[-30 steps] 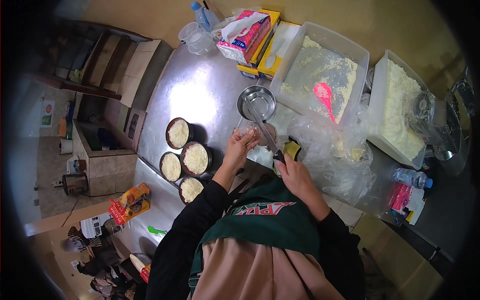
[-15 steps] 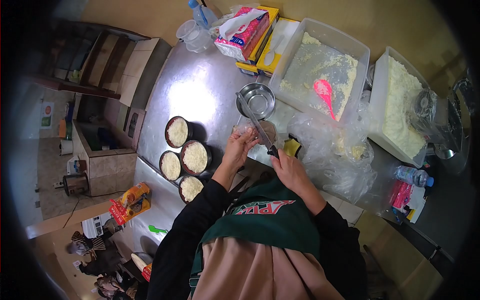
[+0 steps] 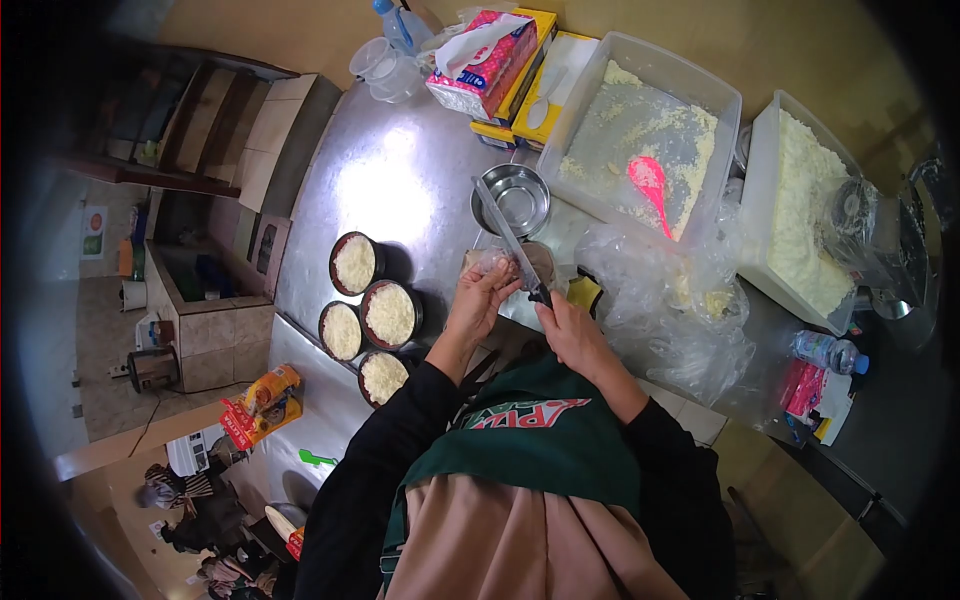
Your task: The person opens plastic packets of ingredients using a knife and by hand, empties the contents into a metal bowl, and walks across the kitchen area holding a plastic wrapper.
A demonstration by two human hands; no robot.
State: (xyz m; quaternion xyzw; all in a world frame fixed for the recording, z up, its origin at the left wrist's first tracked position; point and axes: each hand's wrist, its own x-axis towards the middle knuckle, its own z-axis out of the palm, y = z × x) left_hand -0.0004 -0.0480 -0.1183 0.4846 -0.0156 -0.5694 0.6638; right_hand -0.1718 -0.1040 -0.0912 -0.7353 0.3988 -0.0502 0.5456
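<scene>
My right hand (image 3: pixel 575 335) is closed around the black handle of a long knife (image 3: pixel 508 228). The blade slants up and left, its tip over the rim of a steel bowl (image 3: pixel 522 202). Beside the blade, the fingers of my left hand (image 3: pixel 478 303) are bent together on a crumpled piece of clear plastic (image 3: pixel 490 264). Just behind the blade sits a brownish round thing (image 3: pixel 540 262), partly covered by it. Left of my hands stand several dark round tins, one of them a tin (image 3: pixel 389 314) filled with grated white topping.
A plastic tub (image 3: pixel 570 130) with crumbs and a pink spoon (image 3: pixel 648 185) stands at the back. Right of it is a tub of white gratings (image 3: pixel 800 230). Clear plastic bags (image 3: pixel 665 310) lie nearby. A tissue box (image 3: pixel 485 65) is at the far edge. People appear lower left.
My left fingers have drawn closer together at the plastic beside the blade. My right hand and the knife have shifted only slightly.
</scene>
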